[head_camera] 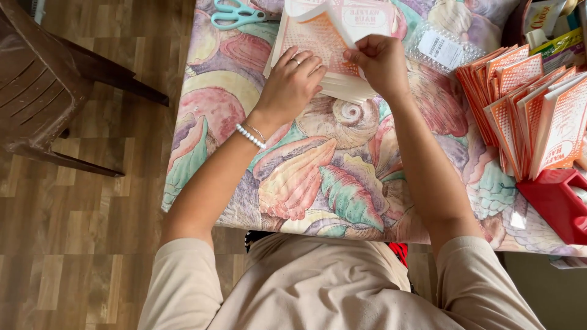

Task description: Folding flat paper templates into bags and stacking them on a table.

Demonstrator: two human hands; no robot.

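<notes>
A stack of flat orange-and-white printed paper sleeves [318,36] lies at the far side of the table. My left hand [292,82], with a ring and a bead bracelet, presses flat on the stack's near left part. My right hand [380,61] pinches the top sheet [361,18], which is folded up and over at the stack's right edge. Both hands rest on the paper close together.
The table carries a pastel seashell-pattern cloth [318,177]. Teal scissors [238,13] lie at the far left of the stack. Several folded orange sleeves [526,104] stand at the right above a red box [559,201]. A clear plastic package [440,46] and a brown chair [43,85] are nearby.
</notes>
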